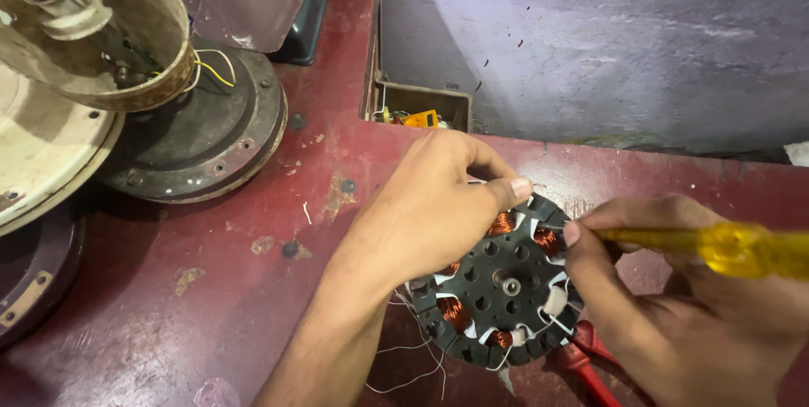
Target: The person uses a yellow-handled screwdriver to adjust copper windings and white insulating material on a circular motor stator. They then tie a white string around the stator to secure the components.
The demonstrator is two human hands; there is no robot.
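A round black motor stator with copper windings and white slot paper lies on the dark red table. My left hand rests over its upper left part, thumb pressed on the rim. My right hand grips a yellow-handled screwdriver, whose tip meets the windings at the stator's upper right. Thin white wires trail from the stator's lower left.
Red-handled pliers lie under the stator's lower right. A dark round fan motor housing with yellow wires sits at the upper left beside cream fan parts. A small box of parts stands against the grey wall.
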